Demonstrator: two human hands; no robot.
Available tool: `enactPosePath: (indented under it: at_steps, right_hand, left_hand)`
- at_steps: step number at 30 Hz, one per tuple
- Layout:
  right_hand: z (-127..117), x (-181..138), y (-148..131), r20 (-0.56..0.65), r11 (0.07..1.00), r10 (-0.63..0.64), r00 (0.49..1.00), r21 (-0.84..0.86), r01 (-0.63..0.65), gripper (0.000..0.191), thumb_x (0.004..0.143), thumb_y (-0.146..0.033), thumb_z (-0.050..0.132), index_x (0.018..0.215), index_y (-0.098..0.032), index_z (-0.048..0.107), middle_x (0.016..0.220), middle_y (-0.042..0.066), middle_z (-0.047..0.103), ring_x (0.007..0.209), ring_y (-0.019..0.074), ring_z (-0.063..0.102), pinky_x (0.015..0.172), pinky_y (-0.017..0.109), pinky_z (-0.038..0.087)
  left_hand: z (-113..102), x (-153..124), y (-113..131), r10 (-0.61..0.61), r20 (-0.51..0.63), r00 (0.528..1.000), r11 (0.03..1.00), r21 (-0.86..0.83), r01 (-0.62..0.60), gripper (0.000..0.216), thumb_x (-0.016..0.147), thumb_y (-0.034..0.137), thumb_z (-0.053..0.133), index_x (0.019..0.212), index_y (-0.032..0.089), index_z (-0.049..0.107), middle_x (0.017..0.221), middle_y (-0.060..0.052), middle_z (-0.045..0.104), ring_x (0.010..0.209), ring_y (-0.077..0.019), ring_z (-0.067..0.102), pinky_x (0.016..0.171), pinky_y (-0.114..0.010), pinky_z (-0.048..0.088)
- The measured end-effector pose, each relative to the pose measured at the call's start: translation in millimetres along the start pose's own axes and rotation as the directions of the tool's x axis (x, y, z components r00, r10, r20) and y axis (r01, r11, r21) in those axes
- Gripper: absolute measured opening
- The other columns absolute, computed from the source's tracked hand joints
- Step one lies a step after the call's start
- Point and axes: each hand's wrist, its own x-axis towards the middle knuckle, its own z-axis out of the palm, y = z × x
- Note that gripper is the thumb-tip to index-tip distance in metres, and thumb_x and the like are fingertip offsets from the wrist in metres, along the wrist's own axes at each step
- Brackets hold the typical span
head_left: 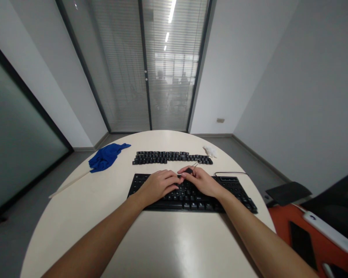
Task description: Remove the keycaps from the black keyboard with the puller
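A black keyboard (168, 206) lies on the round table, with keycaps in part of it and bare spots in its upper rows. My left hand (159, 183) rests over its left-middle part, fingers curled together. Its fingertips meet those of my right hand near the top rows; anything between them is too small to make out. In my right hand (203, 180) is a keycap puller (189, 170), a dark handle with thin wire loops pointing away from me. Beyond the keyboard, loose black keycaps (153, 157) stand in rows, close to the wire ends.
On the cream table (104, 216), a blue cloth (106, 157) on a pale stick lies left, and a crumpled white wad (210, 151) far right. The keyboard's cable (230, 172) runs right. An orange chair (281, 224) holds a white power strip (329, 231) and a dark phone (303, 243).
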Motion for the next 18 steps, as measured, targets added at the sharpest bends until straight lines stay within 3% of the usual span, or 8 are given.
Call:
enactPosePath:
  at_steps: [6, 12, 18]
  right_hand:
    - [-0.7, 0.7, 11.1, -0.006, 0.995, 0.060, 0.998, 0.083, -0.059, 0.040, 0.094, -0.050, 0.053, 0.112, -0.015, 0.063, 0.086, 0.005, 0.071, 0.084, 0.0175, 0.065, 0.079, 0.030, 0.049]
    - [-11.9, -0.3, 15.3, -0.082, 0.992, 0.121, 0.989, 0.054, -0.117, 0.044, 0.094, -0.055, 0.050, 0.106, -0.016, 0.066, 0.084, 0.006, 0.072, 0.081, 0.0175, 0.065, 0.075, 0.030, 0.049]
    - [-16.4, -1.3, 15.0, -0.075, 0.992, 0.125, 0.989, 0.035, -0.123, 0.042, 0.095, -0.054, 0.050, 0.104, -0.016, 0.065, 0.084, 0.006, 0.072, 0.081, 0.0179, 0.065, 0.075, 0.031, 0.049]
  left_hand:
    - [-1.6, 0.3, 1.3, -0.057, -0.048, 0.997, 0.997, -0.060, 0.054, 0.015, 0.098, 0.030, 0.051, 0.103, 0.020, 0.061, 0.103, -0.005, 0.066, 0.096, -0.0190, 0.061, 0.087, -0.033, 0.048]
    - [-4.4, 2.9, -7.6, -0.268, -0.111, 0.957, 0.963, -0.008, 0.269, 0.009, 0.093, 0.026, 0.058, 0.101, 0.022, 0.060, 0.100, -0.002, 0.067, 0.096, -0.0204, 0.061, 0.087, -0.035, 0.048]
    - [-7.9, 9.9, -21.4, -0.403, -0.143, 0.904, 0.903, 0.099, 0.418, 0.016, 0.093, 0.024, 0.057, 0.107, 0.023, 0.064, 0.109, -0.002, 0.069, 0.103, -0.0218, 0.059, 0.091, -0.036, 0.048]
